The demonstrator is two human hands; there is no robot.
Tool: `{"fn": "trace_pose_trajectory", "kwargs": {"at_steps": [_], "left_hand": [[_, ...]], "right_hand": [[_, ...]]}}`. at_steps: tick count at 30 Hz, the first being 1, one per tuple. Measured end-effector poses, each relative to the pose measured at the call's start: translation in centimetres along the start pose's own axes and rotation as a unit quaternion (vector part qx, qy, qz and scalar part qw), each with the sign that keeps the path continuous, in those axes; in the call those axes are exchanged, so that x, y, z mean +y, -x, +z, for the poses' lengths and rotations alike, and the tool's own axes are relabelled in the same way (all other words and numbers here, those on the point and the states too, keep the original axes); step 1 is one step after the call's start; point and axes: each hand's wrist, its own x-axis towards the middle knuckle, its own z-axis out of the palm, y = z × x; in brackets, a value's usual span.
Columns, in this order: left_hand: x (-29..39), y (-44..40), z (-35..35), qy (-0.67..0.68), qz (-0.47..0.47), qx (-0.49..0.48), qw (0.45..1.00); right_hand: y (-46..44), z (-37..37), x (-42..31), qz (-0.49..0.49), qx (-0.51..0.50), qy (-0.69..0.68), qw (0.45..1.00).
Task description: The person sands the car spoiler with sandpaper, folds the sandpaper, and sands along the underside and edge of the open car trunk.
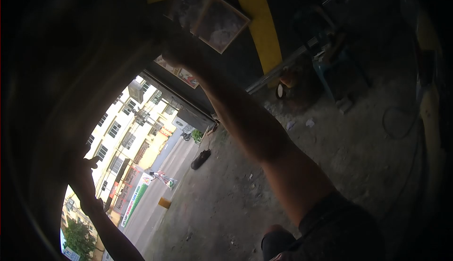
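Observation:
My right arm reaches from the lower right up to the dark upper middle. My right hand (177,58) is in deep shadow beside a large dark surface (61,81) that fills the left of the view; its fingers are mostly lost in the dark. At the lower left my left hand (87,166) shows as a silhouette against the bright outdoors. It is raised to the edge of the same dark surface, and its finger shape is too dark to read. Whether either hand holds anything cannot be made out.
A blue chair (330,58) with things on it stands at the upper right. Framed pictures (210,15) hang on the dark and yellow wall. A dark object (201,159) lies on the concrete floor (212,214). Outside are a street (151,204) and a building (115,129).

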Motion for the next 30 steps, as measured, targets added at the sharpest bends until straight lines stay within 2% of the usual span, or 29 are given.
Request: {"fn": "trace_pose_trajectory", "kwargs": {"at_steps": [2,3,5,6,7,8,9,11,12,14,15,17,18,20,23,24,25,26,27,29,30], "left_hand": [[0.2,0.7,-0.3,-0.012,-0.012,0.015,1.000],[0.2,0.7,-0.5,-0.052,-0.004,0.007,0.999],[0.5,0.9,-0.8,-0.097,0.003,0.000,0.995],[0.6,0.8,-0.7,-0.071,-0.014,0.002,0.997],[0.8,0.5,-0.7,-0.049,-0.033,0.000,0.998],[1.0,0.3,-0.7,-0.052,-0.034,-0.003,0.998],[1.3,0.3,-0.3,-0.027,-0.027,-0.011,0.999],[1.7,0.8,0.3,0.005,-0.024,-0.015,1.000],[1.9,0.7,0.6,0.024,-0.029,-0.004,0.999],[1.7,0.9,0.1,0.041,-0.034,0.010,0.999],[0.9,0.6,-0.5,0.052,-0.025,0.003,0.998],[0.1,0.2,-0.9,0.061,-0.021,-0.008,0.998],[0.2,0.2,-1.0,0.044,-0.030,-0.004,0.999],[0.2,0.5,-0.5,0.035,-0.038,0.005,0.999],[1.8,0.4,1.4,0.045,-0.038,0.022,0.998],[2.9,0.3,2.1,-0.024,-0.066,0.027,0.997],[3.4,0.3,2.5,-0.092,-0.095,0.037,0.991],[3.1,0.0,2.2,-0.095,-0.094,0.035,0.990],[2.4,0.1,1.5,-0.082,-0.091,0.035,0.992],[1.3,0.5,0.9,-0.061,-0.086,0.039,0.994],[1.1,0.6,0.6,-0.012,-0.062,0.027,0.998]], "right_hand": [[-0.4,0.0,-0.6,-0.003,0.011,-0.078,0.997],[0.3,0.3,-0.6,-0.005,0.012,-0.073,0.997],[2.4,0.5,-1.4,-0.048,0.147,0.112,0.982],[1.5,0.7,-0.7,-0.047,0.148,0.112,0.981],[-0.7,-1.1,-0.5,-0.008,-0.005,0.004,1.000],[-1.9,-1.7,-0.3,0.029,-0.158,-0.105,0.981],[-1.5,-0.7,-0.1,0.031,-0.160,-0.107,0.981],[-0.5,2.1,0.2,-0.025,0.009,-0.188,0.982],[0.2,1.8,0.0,-0.030,0.009,-0.185,0.982],[2.4,1.4,-0.8,-0.001,0.003,-0.066,0.998],[1.1,0.9,-0.5,0.000,0.004,-0.067,0.998],[-2.2,0.5,1.0,0.016,-0.185,-0.170,0.968],[-1.6,0.7,0.7,0.017,-0.187,-0.171,0.967],[0.5,0.8,-0.3,0.035,-0.026,-0.207,0.977],[2.6,2.2,-0.6,0.019,-0.002,-0.191,0.981],[1.3,3.1,0.2,0.024,0.001,-0.192,0.981],[-1.5,4.2,1.4,0.002,-0.091,-0.191,0.977],[-2.9,4.9,1.8,-0.018,-0.181,-0.189,0.965],[-2.5,5.9,1.4,-0.017,-0.183,-0.192,0.964],[-0.9,6.0,-0.1,-0.075,0.092,-0.228,0.966],[0.3,5.5,-1.0,-0.078,0.092,-0.226,0.967]]}}
